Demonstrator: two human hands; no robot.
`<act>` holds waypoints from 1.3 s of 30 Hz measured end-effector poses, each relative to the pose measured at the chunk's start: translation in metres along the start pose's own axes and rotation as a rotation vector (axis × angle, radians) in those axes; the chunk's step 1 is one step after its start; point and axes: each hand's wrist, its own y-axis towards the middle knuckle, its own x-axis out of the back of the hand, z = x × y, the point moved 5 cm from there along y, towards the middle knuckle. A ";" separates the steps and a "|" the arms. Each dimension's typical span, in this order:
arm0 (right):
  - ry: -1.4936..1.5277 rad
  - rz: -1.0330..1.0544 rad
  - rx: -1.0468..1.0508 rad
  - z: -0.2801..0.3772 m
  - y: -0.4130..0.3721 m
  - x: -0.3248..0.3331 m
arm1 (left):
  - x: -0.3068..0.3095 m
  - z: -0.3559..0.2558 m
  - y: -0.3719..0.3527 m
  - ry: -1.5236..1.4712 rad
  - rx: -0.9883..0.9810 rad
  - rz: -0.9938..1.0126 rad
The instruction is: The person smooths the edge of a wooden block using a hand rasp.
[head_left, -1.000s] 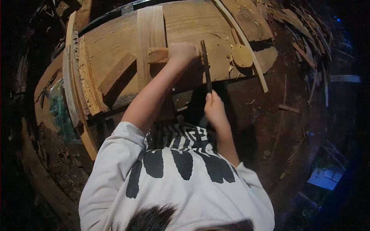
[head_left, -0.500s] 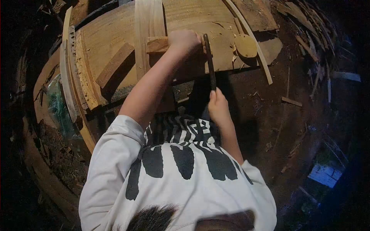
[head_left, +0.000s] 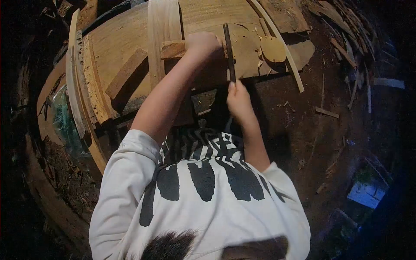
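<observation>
Block [head_left: 172, 50] lies at the upper centre of the frame, its left end over the pale board [head_left: 164, 34] on the workbench [head_left: 208, 19]. The left hand [head_left: 203, 44] is closed around it, knuckles up, fingertips mostly hidden. Below and right of that, the right hand [head_left: 239, 99] is wrapped round the lower end of a dark rod [head_left: 229, 47], which points up the frame just beside the block's right end; whether they touch, I cannot tell. An offcut [head_left: 126, 73] lies left of the board, a yellow disc [head_left: 273, 49] at upper right.
</observation>
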 end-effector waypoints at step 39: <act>-0.094 -0.054 0.072 0.007 0.010 0.006 | -0.020 0.007 0.015 0.038 -0.051 -0.114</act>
